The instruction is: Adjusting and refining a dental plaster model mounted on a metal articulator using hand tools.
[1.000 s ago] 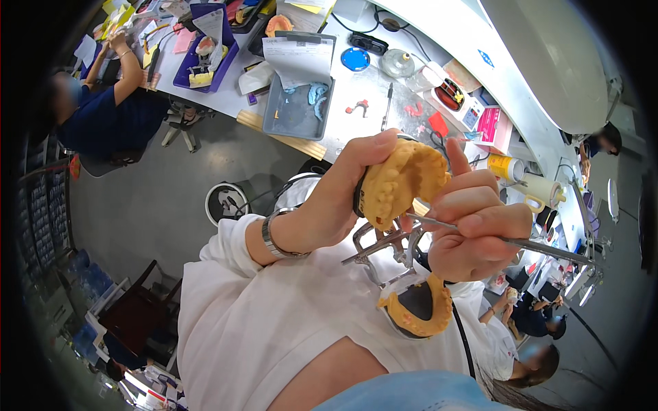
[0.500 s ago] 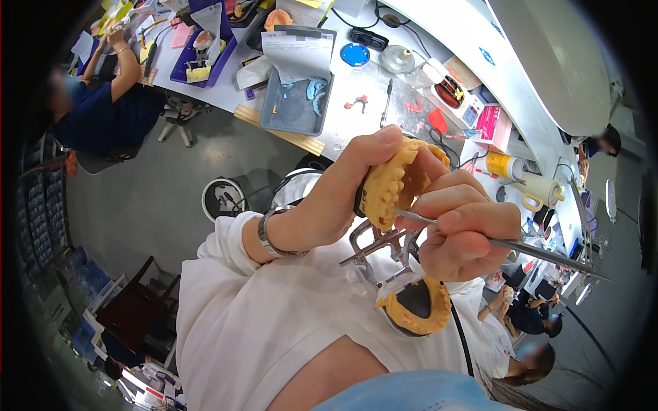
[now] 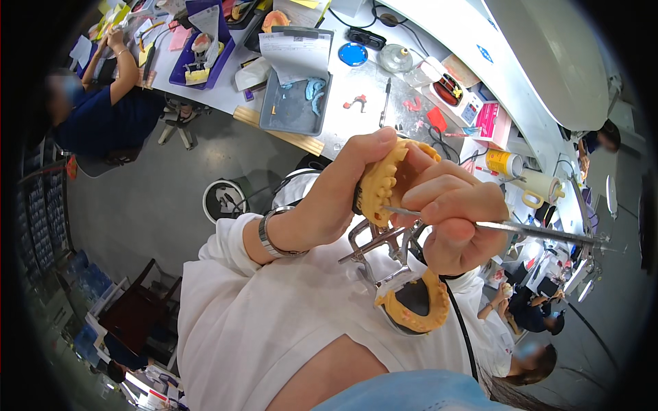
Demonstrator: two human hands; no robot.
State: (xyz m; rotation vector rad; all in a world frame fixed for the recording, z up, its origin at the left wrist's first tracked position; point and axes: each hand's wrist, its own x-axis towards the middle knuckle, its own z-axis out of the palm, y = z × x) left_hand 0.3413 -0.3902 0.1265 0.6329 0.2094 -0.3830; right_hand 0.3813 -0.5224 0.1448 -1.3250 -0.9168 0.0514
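Observation:
My left hand [image 3: 336, 185] grips a yellow dental cast [image 3: 377, 185], thumb along its upper edge, with the row of teeth turned toward the right. The cast is mounted on a metal articulator [image 3: 391, 246], whose other half hangs below and carries a second yellow cast [image 3: 435, 308] in front of my white top. My right hand [image 3: 466, 219] is closed around a slim metal carving instrument [image 3: 528, 231]. Its thin tip touches or nearly touches the cast beside the lower teeth, near a small reddish-brown spot. Some right fingers rest against the inside of the cast.
Beyond my hands a white bench holds a grey tray [image 3: 274, 116] with blue pieces, a blue round lid [image 3: 353, 54], a glass bottle [image 3: 395, 59] and a heating unit [image 3: 452, 96]. A bin [image 3: 224, 201] stands on the floor. A co-worker [image 3: 103, 109] sits at far left.
My right hand and the instrument have shifted slightly left, and the tip has moved from the cast's edge further onto its tooth side. The left hand has tilted the cast a little.

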